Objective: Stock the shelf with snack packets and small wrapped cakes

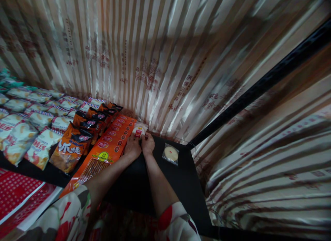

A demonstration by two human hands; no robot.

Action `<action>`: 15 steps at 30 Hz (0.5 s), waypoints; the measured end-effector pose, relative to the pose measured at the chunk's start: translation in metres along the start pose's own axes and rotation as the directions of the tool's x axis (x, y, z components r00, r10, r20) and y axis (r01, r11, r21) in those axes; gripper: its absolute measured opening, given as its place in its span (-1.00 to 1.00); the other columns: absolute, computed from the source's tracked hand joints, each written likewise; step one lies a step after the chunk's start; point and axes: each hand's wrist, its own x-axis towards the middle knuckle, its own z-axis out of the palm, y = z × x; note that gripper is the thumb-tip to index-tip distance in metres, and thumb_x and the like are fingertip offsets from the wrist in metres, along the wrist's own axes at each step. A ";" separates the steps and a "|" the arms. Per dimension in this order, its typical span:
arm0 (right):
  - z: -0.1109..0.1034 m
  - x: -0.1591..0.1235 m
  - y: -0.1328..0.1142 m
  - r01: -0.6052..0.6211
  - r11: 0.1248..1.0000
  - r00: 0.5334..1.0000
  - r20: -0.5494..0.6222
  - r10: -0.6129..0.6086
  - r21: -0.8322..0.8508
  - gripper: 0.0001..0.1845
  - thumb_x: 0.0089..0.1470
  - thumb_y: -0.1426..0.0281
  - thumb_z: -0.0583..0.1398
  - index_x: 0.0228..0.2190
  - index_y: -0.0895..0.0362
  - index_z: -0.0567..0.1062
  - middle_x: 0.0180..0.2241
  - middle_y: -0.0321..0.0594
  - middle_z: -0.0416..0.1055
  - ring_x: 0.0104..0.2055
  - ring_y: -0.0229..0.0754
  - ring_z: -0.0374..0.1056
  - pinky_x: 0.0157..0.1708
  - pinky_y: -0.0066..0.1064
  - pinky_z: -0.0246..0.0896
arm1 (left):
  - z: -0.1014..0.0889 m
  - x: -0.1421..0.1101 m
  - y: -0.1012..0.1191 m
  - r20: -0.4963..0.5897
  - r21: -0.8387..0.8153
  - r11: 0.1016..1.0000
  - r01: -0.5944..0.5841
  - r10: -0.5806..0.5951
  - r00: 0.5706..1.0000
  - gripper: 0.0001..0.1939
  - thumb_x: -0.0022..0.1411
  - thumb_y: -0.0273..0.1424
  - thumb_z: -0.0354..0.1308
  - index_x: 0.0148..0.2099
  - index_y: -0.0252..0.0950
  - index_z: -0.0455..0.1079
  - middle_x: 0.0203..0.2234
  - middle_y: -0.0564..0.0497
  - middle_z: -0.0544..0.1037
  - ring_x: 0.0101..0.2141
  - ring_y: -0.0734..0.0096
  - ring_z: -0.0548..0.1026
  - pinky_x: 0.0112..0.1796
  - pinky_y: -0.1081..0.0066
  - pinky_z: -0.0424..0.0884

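Observation:
Near the back edge of the black shelf, a small white packet with a red label lies beside a long orange snack strip. My left hand grips the packet's near left side, its fingers curled. From the right, my right hand pinches the same packet, close beside the left. Part of the packet is hidden under my fingers. Farther right, a round pale item in a clear wrapper lies flat on the shelf, apart from both hands.
Orange and black snack bags stand in a row left of the strip, with several white snack bags beyond. A red dotted basket sits at the lower left. Striped sheeting hangs behind, and a black post slants up at the right.

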 end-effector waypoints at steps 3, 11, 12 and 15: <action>0.001 -0.002 0.003 0.037 0.999 0.999 -0.033 -0.036 0.033 -0.72 0.05 0.34 0.13 -0.18 0.16 0.45 -0.27 -0.14 0.48 -0.22 -0.17 0.38 -0.21 -0.41 0.21 | 0.000 -0.002 0.000 -0.008 -0.018 1.000 -0.005 0.004 1.000 -0.56 0.20 -0.54 -0.12 0.13 -0.46 0.24 0.20 -0.25 0.14 0.19 0.13 0.12 0.14 0.28 0.10; -0.008 -0.014 0.002 0.033 0.994 0.996 -0.085 -0.024 0.107 -0.63 -0.04 0.37 0.15 -0.15 0.25 0.44 -0.20 0.00 0.43 -0.18 -0.11 0.35 -0.14 -0.34 0.21 | -0.011 -0.017 0.006 -0.143 -0.173 0.983 -0.058 0.033 0.989 -0.65 0.14 -0.57 -0.06 -0.06 -0.35 0.41 -0.01 -0.16 0.41 0.03 0.26 0.32 0.07 0.33 0.20; -0.011 -0.020 0.003 0.032 0.990 0.995 -0.100 -0.018 0.137 -0.62 -0.03 0.37 0.13 -0.14 0.26 0.43 -0.18 0.00 0.42 -0.18 -0.11 0.35 -0.14 -0.33 0.22 | -0.017 -0.024 0.010 -0.158 -0.242 0.968 -0.071 0.033 0.987 -0.68 0.13 -0.57 -0.06 -0.12 -0.34 0.44 -0.10 -0.13 0.46 -0.03 0.28 0.37 0.03 0.33 0.24; -0.022 -0.043 0.005 0.035 0.961 0.992 -0.124 0.000 0.276 -0.60 -0.01 0.38 0.07 -0.11 0.25 0.41 -0.16 -0.01 0.39 -0.19 -0.12 0.35 -0.19 -0.33 0.25 | -0.047 -0.061 0.025 -0.124 -0.607 0.788 -0.104 0.035 0.992 -0.76 0.10 -0.52 -0.02 -0.29 -0.29 0.47 -0.31 -0.04 0.51 -0.23 0.34 0.45 -0.16 0.38 0.35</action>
